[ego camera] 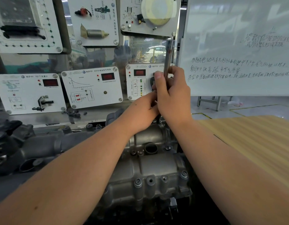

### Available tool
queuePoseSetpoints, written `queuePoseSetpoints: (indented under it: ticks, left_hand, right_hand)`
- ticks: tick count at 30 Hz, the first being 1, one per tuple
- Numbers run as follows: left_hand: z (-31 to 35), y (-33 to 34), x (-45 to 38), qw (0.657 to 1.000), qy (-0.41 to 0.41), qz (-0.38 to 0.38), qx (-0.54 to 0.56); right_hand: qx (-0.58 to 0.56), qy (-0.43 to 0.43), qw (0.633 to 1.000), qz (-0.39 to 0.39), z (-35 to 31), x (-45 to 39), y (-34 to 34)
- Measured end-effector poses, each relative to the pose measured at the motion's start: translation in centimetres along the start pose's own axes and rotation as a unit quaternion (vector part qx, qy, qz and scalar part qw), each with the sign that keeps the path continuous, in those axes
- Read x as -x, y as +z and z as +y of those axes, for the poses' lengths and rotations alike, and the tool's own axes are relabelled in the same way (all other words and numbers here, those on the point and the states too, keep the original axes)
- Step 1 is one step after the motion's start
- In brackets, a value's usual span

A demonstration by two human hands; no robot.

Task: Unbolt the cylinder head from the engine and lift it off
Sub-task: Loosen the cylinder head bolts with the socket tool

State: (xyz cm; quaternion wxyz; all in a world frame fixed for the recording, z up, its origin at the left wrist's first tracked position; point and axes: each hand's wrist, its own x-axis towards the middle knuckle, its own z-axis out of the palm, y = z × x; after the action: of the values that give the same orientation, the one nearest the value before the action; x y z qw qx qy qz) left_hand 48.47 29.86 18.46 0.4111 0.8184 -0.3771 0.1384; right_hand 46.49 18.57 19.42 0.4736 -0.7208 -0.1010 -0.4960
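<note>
Grey cast-aluminium cylinder head point(150, 161) sat right below both hands, running back toward the far end where the fingers were working. Right hand point(172, 95) had its fingers and thumb wrapped tight round a long chrome socket wrench point(168, 57) standing near upright, shaft poking up well above the knuckles and its lower tip hidden behind the palm. Left hand point(143, 111) was tucked in against it just beside, fingers curled round the tool's lower part, though what exactly they pinched I couldn't tell.
</note>
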Motion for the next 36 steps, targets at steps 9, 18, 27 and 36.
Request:
queuePoseSetpoints:
  ticks: [9,18,27,36]
  left_hand:
    - [0.03,-0.07,0.13,1.000,0.001,-0.003,0.009]
    - [0.07,-0.04,0.01,1.000,-0.002,0.007,0.013]
    - [0.24,-0.12,0.01,1.000,0.000,0.003,0.000]
    - [0.05,0.02,0.08,1.000,-0.012,-0.001,0.025]
  right_hand:
    - [0.021,-0.004,1.000,0.002,0.20,-0.16,0.20]
    - [0.020,-0.007,1.000,-0.001,0.08,-0.13,0.03]
    - [-0.001,0.007,1.000,-0.001,0.04,-0.05,0.07]
    - [0.028,0.001,1.000,0.002,0.29,-0.20,0.22]
